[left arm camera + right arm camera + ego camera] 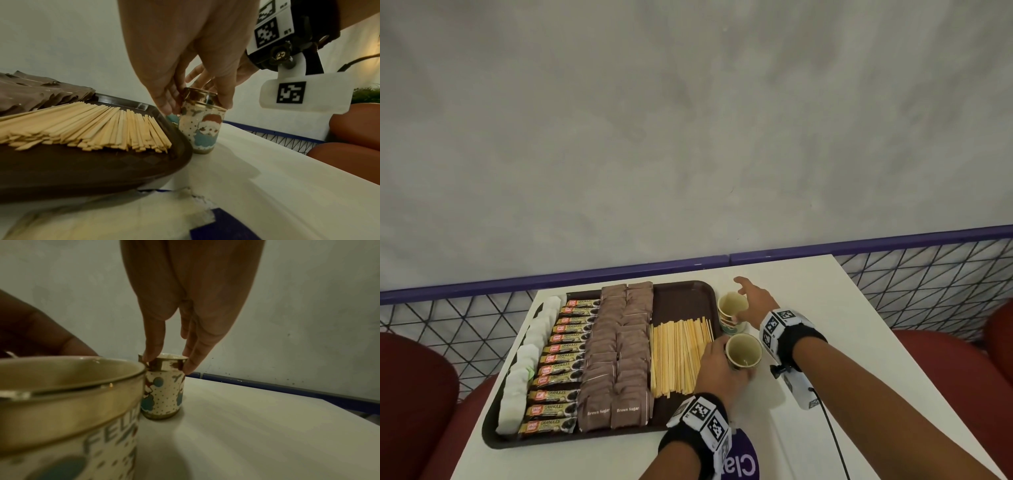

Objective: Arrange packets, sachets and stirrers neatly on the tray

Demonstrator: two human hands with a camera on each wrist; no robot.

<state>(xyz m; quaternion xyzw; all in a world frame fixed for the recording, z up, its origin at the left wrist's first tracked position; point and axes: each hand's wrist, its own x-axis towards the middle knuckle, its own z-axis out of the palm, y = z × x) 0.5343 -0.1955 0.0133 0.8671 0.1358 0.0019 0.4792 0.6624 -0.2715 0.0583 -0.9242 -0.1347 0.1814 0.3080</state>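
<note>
A brown tray [681, 298] holds rows of white sachets [527, 359], granules packets [565, 356], brown sugar sachets [616, 342] and a spread of wooden stirrers [678, 356]. Two small decorated cups stand on the white table just right of the tray. My left hand [722, 363] grips the near cup [743, 351] by its gold rim; in the left wrist view my fingers [164, 100] curl round this cup [202, 128]. My right hand [751, 305] pinches the rim of the far cup [729, 310], thumb and fingers [191, 363] on either side of that cup [163, 392].
The white table [842, 342] stretches to the right of the cups. Red chairs [410, 394] stand on both sides. A purple-railed wire mesh [928, 267] runs behind the table. A black cable [832, 435] and a purple round label [744, 459] lie near my wrists.
</note>
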